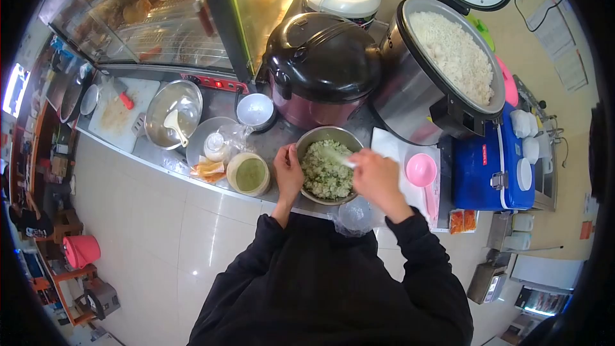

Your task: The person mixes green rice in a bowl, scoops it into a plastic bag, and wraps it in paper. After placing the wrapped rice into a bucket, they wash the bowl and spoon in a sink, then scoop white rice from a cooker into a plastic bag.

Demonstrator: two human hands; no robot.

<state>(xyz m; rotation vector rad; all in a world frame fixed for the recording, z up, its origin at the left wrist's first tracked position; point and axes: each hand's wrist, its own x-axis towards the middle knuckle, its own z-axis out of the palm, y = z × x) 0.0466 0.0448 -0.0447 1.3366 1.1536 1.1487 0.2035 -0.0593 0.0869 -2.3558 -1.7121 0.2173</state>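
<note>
A metal bowl [329, 130] of rice mixed with green [323, 179] stands at the counter's front edge, before my body. My left hand [289, 172] holds the bowl's left rim, thumb and fingers closed on it. In my right hand [378, 181] is the handle of a pale spoon [334, 154], its blurred end down in the green rice. Left of my left hand stands a tub of green sauce [250, 174]. A clear plastic container [355, 215] sits at the counter edge below the bowl.
Behind the bowl stand a closed dark rice cooker [323, 57] and an open cooker full of white rice [451, 51]. A pink ladle [421, 170] lies on the right, near a blue cooler [477, 173]. Leftward are a steel bowl [160, 106] with a white spoon and a cutting board [112, 118].
</note>
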